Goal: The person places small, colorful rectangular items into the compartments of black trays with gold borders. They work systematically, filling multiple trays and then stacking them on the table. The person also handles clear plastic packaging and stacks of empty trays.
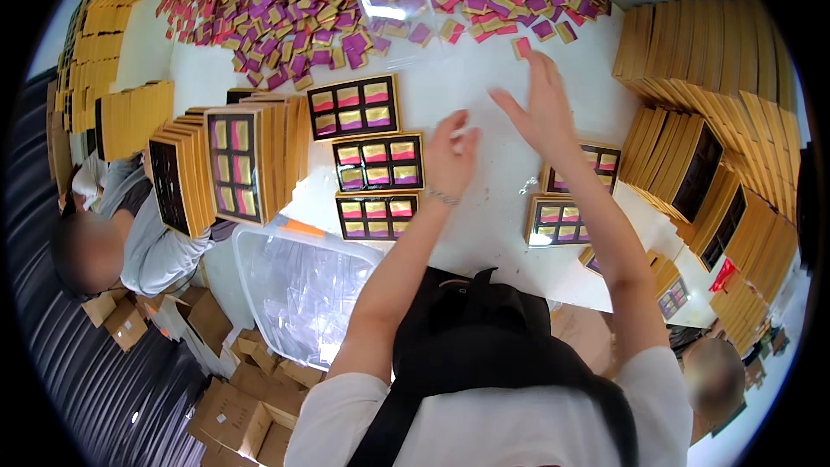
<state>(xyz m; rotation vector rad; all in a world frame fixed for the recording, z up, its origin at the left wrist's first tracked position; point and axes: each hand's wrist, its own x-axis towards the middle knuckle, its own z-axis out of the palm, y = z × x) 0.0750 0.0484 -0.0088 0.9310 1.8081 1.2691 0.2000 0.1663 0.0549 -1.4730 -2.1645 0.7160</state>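
My right hand reaches over the white table with its fingers stretched and thumb apart, holding nothing. Just beyond its fingertips lies a small pink-and-gold wrapped piece; whether they touch I cannot tell. My left hand hovers at the middle, fingers loosely bent and apart, with nothing visible in it. Left of it stand three black-lined boxes, an upper box, a middle box and a lower box, each filled with gold, pink and purple pieces. Under my right forearm are two more filled boxes, partly hidden, one being the nearer box.
A wide heap of wrapped pieces covers the far side, with clear plastic covers on it. Box stacks rise at left and right. A clear bin and cartons sit lower left. Two people are nearby.
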